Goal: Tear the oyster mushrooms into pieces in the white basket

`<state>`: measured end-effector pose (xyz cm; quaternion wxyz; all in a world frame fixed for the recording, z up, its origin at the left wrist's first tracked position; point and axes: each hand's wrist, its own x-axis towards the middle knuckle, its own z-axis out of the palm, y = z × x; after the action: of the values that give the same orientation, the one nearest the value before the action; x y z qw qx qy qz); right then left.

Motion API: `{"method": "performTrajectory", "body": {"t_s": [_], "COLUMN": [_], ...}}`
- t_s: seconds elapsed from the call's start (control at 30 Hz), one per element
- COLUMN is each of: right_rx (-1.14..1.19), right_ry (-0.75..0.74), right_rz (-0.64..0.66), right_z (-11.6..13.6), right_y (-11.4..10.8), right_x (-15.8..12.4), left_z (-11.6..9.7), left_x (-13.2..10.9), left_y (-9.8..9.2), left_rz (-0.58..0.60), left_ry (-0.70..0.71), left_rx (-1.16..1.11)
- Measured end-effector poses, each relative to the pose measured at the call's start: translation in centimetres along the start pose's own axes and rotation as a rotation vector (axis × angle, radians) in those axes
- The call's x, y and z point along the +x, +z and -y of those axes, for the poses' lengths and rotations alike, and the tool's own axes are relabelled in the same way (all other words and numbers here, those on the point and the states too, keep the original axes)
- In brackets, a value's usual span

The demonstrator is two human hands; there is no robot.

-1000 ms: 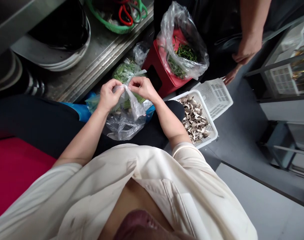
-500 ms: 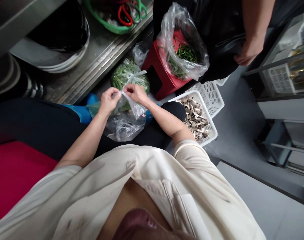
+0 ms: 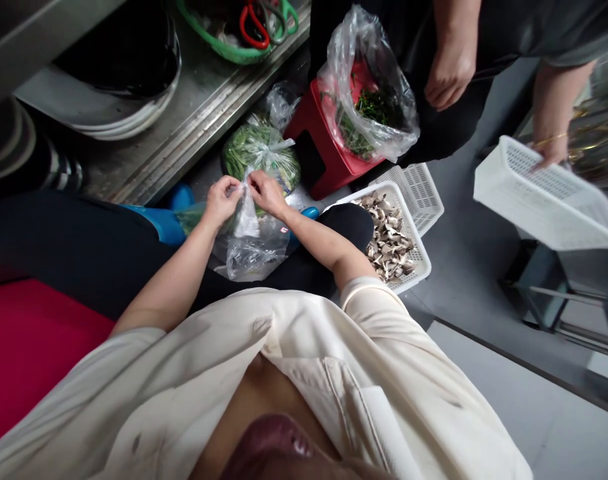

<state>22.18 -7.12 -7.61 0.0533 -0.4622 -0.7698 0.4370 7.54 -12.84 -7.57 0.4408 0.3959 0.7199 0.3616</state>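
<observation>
My left hand point(image 3: 221, 200) and my right hand point(image 3: 267, 192) are close together over my lap, both pinching the top of a clear plastic bag point(image 3: 251, 243). The bag hangs crumpled below my fingers, and I cannot make out what is in it. Just beyond my hands lies a tied bag of green beans point(image 3: 261, 150) on the floor. To my right a white perforated basket point(image 3: 420, 257) holds sliced mushrooms point(image 3: 389, 233).
A red stool point(image 3: 317, 150) carries an open plastic bag of greens point(image 3: 369, 110). Another person stands behind it, holding a white basket point(image 3: 549, 197) in one hand. A steel shelf point(image 3: 194, 113) at the left bears bowls and a green basket with scissors point(image 3: 244, 30).
The other person has lifted one white basket off the floor and carried it to the right. My hands have stayed on the bag's top, shifting slightly.
</observation>
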Motion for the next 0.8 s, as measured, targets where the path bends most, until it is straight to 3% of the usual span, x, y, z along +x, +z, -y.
{"method": "performTrajectory", "body": {"t_s": [0.2, 0.43, 0.57, 0.8], "right_rx": [0.053, 0.170, 0.193, 0.032], "right_ry": [0.003, 0.041, 0.066, 0.028], "right_rz": [0.000, -0.046, -0.097, -0.106], "right_z": [-0.7, -1.6, -2.0, -2.0], "right_y": [0.8, 3.0, 3.7, 4.0], "right_x": [0.3, 1.3, 1.5, 1.5], "left_z": [0.3, -0.2, -0.6, -0.6], "left_x": [-0.4, 0.0, 0.3, 0.2], "left_y": [0.4, 0.4, 0.3, 0.2], "left_rz": [0.045, -0.054, -0.046, 0.008], "left_ry": [-0.173, -0.348, -0.370, -0.353], "left_rx": [-0.154, -0.238, -0.320, -0.317]}}
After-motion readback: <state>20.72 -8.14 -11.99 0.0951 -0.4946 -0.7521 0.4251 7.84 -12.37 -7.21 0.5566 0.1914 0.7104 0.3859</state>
